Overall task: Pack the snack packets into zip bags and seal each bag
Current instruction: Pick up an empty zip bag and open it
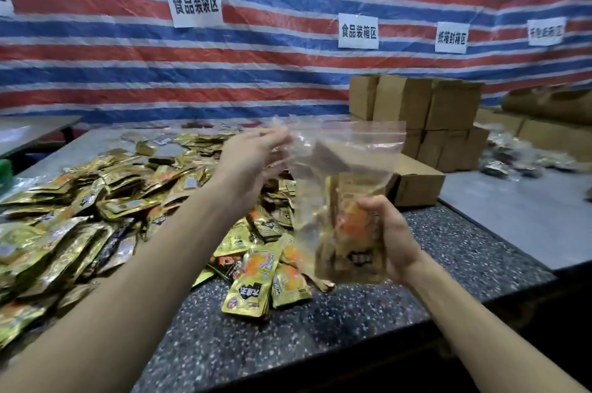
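Zip bag [346, 168] of snack packets [352, 232] held upright above the desk [448, 248], right hand [394, 239] gripping its filled bottom, left hand [253, 162] pinching the top-left corner, its apparently unsealed mouth running sideways to the right.

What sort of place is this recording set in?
Probably a makeshift food-packing workshop: paper zone signs, one reading food bagging area, on a striped tarpaulin wall, a heap of gold snack packets on the speckled table, and stacked cardboard boxes.
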`<state>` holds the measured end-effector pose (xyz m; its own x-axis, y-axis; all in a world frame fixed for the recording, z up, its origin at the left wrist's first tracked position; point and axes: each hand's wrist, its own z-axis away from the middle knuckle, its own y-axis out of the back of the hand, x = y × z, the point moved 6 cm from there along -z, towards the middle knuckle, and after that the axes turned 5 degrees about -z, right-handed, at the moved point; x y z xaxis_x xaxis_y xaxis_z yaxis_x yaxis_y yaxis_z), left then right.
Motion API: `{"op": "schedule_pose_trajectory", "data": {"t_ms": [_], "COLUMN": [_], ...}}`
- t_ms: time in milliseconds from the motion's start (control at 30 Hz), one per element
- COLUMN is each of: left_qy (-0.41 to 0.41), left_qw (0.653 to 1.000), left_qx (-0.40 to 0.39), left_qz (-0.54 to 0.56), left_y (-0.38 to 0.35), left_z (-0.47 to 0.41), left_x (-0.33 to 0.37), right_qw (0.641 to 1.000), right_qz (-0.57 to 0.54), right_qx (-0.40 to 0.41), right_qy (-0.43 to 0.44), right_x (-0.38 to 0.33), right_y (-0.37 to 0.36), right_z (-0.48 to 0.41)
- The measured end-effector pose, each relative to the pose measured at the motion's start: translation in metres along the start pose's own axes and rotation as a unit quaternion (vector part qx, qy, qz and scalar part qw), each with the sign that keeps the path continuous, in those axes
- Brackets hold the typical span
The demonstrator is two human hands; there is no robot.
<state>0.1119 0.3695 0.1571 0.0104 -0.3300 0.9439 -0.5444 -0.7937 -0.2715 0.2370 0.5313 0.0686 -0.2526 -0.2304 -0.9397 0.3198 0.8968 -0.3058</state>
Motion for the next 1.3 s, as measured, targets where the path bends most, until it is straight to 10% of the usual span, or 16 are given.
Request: {"op": "schedule_pose_trajectory", "data": {"t_ms": [167,367,700,1000,1300], "left_qy": [0.115,0.168,0.061,-0.026,-0.03], "left_qw": [0.972,0.955,0.939,0.901,0.836], "left_qx": [-0.036,-0.038,0.064,0.156,0.226], "left_qz": [-0.202,-0.242,-0.332,-0.403,-0.499], "left_y": [-0.01,0.024,0.155,0.233,0.337], "left_z": [-0.007,0.003,0.034,0.082,0.124], "left_x": [-0.082,-0.146,-0.102,-0.04,-0.018], "right_qw": [0.976,0.863,0.708,0.834,0.84], "right_qz": [0.085,0.361,0.623,0.534,0.521], "right_qx": [0.169,0.265,0.293,0.107,-0.082], "right_qy": [-0.109,-0.232,-0.158,0.087,0.131], "right_x": [-0.011,-0.003,-0.022,0.007,0.068], "right_y": [0.101,0.182,0.15,-0.046,-0.187], "right_z": [-0.008,-0.022,-0.059,-0.08,-0.078]}}
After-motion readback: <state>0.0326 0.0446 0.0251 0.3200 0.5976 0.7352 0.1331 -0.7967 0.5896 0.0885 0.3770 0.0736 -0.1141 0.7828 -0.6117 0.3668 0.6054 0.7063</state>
